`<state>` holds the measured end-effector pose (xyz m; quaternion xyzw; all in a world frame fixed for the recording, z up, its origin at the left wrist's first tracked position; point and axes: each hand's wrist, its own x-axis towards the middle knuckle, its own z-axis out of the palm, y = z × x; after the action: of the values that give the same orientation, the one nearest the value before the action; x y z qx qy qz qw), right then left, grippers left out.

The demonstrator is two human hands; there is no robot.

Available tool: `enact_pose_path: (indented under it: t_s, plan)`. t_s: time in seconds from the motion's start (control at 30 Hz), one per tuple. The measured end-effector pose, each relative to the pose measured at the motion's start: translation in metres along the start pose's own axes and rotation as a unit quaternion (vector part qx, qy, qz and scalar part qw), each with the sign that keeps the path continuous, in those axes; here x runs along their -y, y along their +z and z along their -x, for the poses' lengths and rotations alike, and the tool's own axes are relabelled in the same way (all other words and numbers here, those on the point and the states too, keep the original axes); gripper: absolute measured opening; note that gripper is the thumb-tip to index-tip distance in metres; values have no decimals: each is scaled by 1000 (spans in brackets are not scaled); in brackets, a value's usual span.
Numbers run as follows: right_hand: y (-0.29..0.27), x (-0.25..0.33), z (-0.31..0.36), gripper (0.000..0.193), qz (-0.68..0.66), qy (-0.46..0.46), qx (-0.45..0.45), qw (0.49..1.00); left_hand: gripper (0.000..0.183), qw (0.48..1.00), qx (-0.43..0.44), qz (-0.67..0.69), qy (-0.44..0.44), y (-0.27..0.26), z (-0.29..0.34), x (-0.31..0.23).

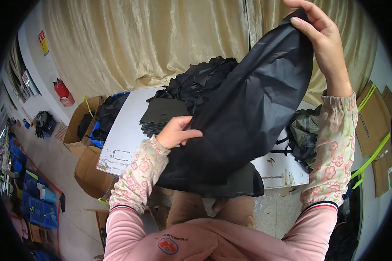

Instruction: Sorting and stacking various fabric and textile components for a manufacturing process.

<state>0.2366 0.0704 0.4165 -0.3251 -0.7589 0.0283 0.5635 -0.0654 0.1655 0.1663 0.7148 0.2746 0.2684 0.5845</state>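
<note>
A large sheet of black fabric [257,100] stretches between my two hands above a white table [122,126]. At the upper right, my right hand [320,28] is raised and pinches one corner of it between thumb and fingers. Lower and to the left, my left hand [178,132] grips the fabric's left side, thumb on top. Under the sheet, a stack of dark flat pieces [244,182] shows at the table's near edge. Beside my left hand lies a neat stack of dark grey panels [163,112]. A heap of loose black pieces [204,76] rises behind it.
Cardboard boxes [93,172] stand left of the table, near a blue crate [96,138] of black material. A dark bundle [307,132] lies on the table's right side. Gold curtains [139,39] hang behind. Flattened cardboard [372,126] leans at the far right.
</note>
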Motion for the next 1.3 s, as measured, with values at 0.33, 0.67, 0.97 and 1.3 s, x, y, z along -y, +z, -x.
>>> enact_pose_path:
  t_s: [0.33, 0.67, 0.97, 1.3]
  plan:
    - [-21, -63, 141, 37, -54, 271, 61, 959, 18, 881, -319, -346, 42, -89, 70, 69]
    - [52, -78, 364, 30, -33, 428, 199, 881, 39, 820, -239, -520, -21, -74, 159, 170]
    - [53, -78, 379, 30, 74, 435, 286, 850, 31, 845, -120, -518, -64, -62, 175, 190]
    - [140, -55, 323, 76, 118, 176, 444, 870, 33, 936, -46, -331, -106, -79, 180, 166]
